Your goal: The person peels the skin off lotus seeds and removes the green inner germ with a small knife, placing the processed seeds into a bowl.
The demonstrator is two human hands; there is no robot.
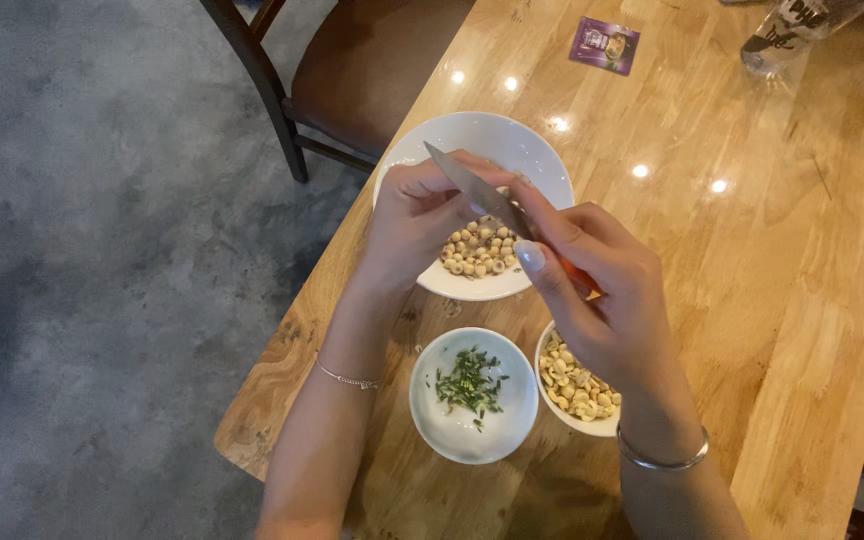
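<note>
Gripping a small steel-bladed knife (477, 190) with an orange handle, the right hand (602, 290) works against the left hand (417, 215), whose fingertips pinch something hidden, above a large white bowl of pale seeds (482, 150).

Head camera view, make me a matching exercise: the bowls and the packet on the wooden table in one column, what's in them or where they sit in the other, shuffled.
Column one:
1. Large white bowl
2. Small white bowl in the middle
3. Small white bowl on the right
4. Purple square packet

Column two:
A. Green slivers
B. Lies flat at the far end of the table
C. Pale split pieces
D. Round pale seeds, under both hands

Pairs: 1-D, 2-A, 3-C, 4-B
</note>
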